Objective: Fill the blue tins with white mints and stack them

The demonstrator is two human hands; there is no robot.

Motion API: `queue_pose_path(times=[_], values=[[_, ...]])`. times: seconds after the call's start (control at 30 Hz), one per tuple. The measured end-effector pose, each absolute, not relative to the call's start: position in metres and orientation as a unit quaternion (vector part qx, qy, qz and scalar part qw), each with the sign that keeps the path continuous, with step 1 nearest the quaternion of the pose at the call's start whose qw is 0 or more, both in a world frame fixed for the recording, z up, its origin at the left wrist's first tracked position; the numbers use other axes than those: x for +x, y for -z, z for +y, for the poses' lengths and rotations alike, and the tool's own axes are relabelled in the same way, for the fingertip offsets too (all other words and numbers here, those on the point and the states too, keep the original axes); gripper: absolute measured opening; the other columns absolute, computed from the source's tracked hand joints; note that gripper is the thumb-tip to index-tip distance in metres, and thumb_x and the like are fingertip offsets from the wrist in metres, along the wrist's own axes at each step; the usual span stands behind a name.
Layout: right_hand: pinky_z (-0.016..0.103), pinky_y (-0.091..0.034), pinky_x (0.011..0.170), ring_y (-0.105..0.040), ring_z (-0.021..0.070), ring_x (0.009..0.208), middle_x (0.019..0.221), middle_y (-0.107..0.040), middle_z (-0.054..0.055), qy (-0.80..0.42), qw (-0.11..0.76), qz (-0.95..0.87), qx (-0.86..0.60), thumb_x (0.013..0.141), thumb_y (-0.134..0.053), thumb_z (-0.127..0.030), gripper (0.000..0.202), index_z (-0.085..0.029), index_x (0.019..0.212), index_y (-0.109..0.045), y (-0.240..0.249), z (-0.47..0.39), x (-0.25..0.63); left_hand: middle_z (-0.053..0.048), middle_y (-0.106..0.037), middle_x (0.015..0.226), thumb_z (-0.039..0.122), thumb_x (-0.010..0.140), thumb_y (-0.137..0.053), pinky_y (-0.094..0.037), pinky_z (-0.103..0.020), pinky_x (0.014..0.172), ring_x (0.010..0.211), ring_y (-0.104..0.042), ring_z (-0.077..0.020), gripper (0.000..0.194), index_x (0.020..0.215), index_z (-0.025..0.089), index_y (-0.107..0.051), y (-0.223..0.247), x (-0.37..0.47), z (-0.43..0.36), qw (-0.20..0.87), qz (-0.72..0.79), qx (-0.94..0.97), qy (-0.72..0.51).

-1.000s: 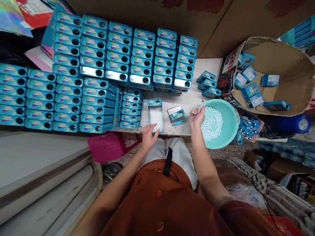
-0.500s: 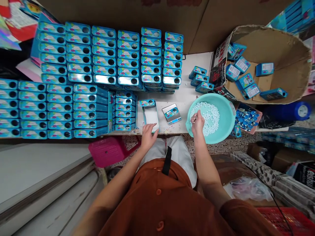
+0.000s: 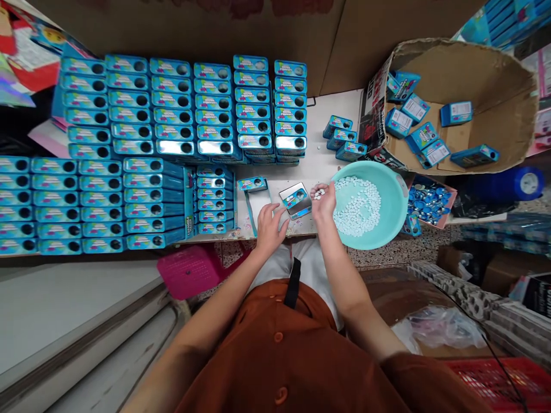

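Observation:
My right hand (image 3: pixel 325 207) is cupped palm up around several small white candies (image 3: pixel 319 194), between the scale and the basin. A turquoise basin (image 3: pixel 398 221) beside it holds many more of these candies in a loose layer. On a small digital scale (image 3: pixel 301 213) with a lit display lies a blue printed tin (image 3: pixel 295 198) with a round dark opening. My left hand (image 3: pixel 270 228) is open, fingers spread and holding nothing, just left of the scale. It partly covers the near side of a shallow open tray (image 3: pixel 252 215), at whose far end another blue tin (image 3: pixel 252 183) stands.
Rows of stacked blue tins (image 3: pixel 172 116) fill the back and left of the table. Three tins (image 3: pixel 344 137) stand near a cardboard box (image 3: pixel 508 97) holding loose tins. Right of the basin is a small box of round metal caps (image 3: pixel 426 201). A pink stool (image 3: pixel 185 272) stands below.
My right hand has moved left out of the basin, turning palm up with candies in it. My left hand has shifted right from the tray toward the scale. The view has turned slightly.

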State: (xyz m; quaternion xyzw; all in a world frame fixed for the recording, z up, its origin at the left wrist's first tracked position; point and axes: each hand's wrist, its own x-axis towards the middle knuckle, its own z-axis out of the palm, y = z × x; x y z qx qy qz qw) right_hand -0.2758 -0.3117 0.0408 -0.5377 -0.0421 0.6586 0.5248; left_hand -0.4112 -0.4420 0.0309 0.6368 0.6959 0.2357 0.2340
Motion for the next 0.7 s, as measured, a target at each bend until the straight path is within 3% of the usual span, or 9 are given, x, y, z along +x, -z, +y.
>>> queue_pose_path(times=[0.2,0.7], values=[[0.022,-0.046,0.053,-0.056,0.0091,0.052,0.053,-0.054,-0.002,-0.649,0.499,-0.149,-0.555,0.087,-0.037,-0.065,0.056,-0.02,0.059,-0.052,-0.033,-0.307,-0.3,-0.016,-0.041,0.138,0.037,0.088,-0.05,-0.027,-0.054,0.109,0.132,-0.031,-0.0346,0.042,0.126,0.02,-0.052,-0.03,-0.404,-0.43,0.207,0.71,0.639,-0.212],[0.023,-0.048,0.061,-0.063,0.0117,0.061,0.056,-0.061,0.0,-0.62,0.498,-0.23,-0.561,0.087,-0.036,-0.063,0.056,-0.02,0.055,-0.054,-0.019,-0.317,-0.309,-0.018,-0.04,0.141,0.037,0.087,-0.051,-0.024,-0.055,0.111,0.135,-0.028,-0.0361,0.045,0.128,0.017,-0.05,-0.02,-0.403,-0.429,0.2,0.714,0.639,-0.204]])
